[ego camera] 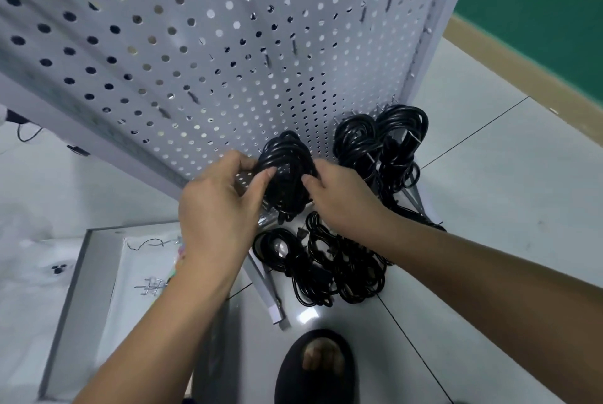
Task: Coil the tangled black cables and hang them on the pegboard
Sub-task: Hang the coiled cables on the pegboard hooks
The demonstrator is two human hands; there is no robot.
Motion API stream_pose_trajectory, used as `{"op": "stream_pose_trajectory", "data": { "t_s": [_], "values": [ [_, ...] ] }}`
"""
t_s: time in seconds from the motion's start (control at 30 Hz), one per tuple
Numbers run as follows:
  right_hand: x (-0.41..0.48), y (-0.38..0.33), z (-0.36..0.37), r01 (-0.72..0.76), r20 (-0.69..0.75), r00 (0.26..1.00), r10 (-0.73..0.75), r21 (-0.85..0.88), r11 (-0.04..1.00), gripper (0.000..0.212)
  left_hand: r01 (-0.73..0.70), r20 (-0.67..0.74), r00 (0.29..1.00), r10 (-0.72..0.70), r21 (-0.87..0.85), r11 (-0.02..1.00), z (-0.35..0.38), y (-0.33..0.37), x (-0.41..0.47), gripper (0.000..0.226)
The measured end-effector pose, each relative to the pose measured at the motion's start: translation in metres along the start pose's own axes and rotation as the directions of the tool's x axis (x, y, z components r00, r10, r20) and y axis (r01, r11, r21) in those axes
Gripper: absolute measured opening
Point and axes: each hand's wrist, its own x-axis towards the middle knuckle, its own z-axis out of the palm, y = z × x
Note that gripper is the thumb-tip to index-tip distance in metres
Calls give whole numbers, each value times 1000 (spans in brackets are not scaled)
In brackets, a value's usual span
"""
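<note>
A coiled black cable (287, 172) sits against the low part of the white pegboard (202, 54). My left hand (218, 208) grips its left side with thumb and fingers. My right hand (339, 195) holds its right side, fingers curled behind the coil. Two more coiled black cables (355, 139) (403, 133) hang on pegs to the right. A tangled heap of black cables (326, 266) lies on the floor below my hands.
The pegboard stands on metal feet (270, 292) on a pale tiled floor. A flat grey tray (81, 299) with loose metal hooks (151, 284) lies at the left. My foot in a black slipper (315, 367) is at the bottom. A green wall is at the far right.
</note>
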Motion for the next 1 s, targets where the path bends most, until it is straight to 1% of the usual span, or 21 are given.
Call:
{"op": "stream_pose_trajectory", "data": {
  "t_s": [0.1, 0.2, 0.23, 0.33, 0.4, 0.47, 0.53, 0.67, 0.73, 0.8, 0.87, 0.9, 0.93, 0.97, 1.0],
  "values": [
    [-16, 9, 3, -10, 1, 1000, 10, 40, 999, 17, -54, -25, 998, 54, 2, 999, -4, 5, -5, 26],
    [-39, 29, 8, 29, -41, 999, -27, 65, 997, 28, -99, -44, 994, 99, 8, 995, 1, 18, -24, 27],
    [-46, 37, 8, 30, -57, 998, -26, 72, 997, 27, -117, -27, 993, 117, -2, 993, 6, 23, -31, 25],
    [-67, 67, 9, -33, -82, 996, 42, 114, 993, 19, -186, 92, 977, 190, -57, 981, 28, 30, -55, 18],
    [-82, 90, 7, -97, -92, 990, 110, 133, 986, 18, -213, 213, 950, 227, -86, 973, 47, 30, -71, 16],
    [-95, 114, 1, -153, -112, 980, 166, 115, 981, 18, -201, 360, 905, 228, -112, 973, 68, 27, -87, 17],
    [-107, 142, -6, -183, -175, 966, 192, 62, 981, 19, -165, 478, 854, 206, -127, 978, 90, 22, -102, 18],
    [-124, 194, -18, -258, -370, 904, 212, -81, 963, 14, -20, 637, 761, 124, -168, 986, 131, 18, -121, 17],
    [-131, 211, -24, -312, -459, 859, 227, -116, 943, 14, 35, 683, 723, 99, -180, 983, 147, 20, -126, 15],
    [-137, 227, -27, -370, -508, 817, 273, -100, 924, 21, 81, 698, 712, 79, -193, 978, 160, 26, -130, 17],
    [-137, 243, -30, -453, -468, 805, 365, -86, 888, 38, 163, 733, 680, 14, -170, 972, 174, 35, -134, 26],
    [-136, 249, -31, -486, -429, 805, 409, -81, 870, 48, 210, 764, 645, -26, -145, 967, 182, 39, -135, 33],
    [-134, 253, -33, -508, -382, 808, 450, -62, 859, 55, 260, 799, 598, -60, -123, 958, 189, 44, -136, 42],
    [-132, 255, -34, -527, -327, 808, 491, -29, 849, 57, 321, 834, 544, -87, -111, 941, 194, 49, -137, 51],
    [-129, 256, -35, -544, -271, 805, 527, 16, 839, 54, 393, 864, 492, -109, -109, 913, 199, 53, -139, 60]
  ]
}}
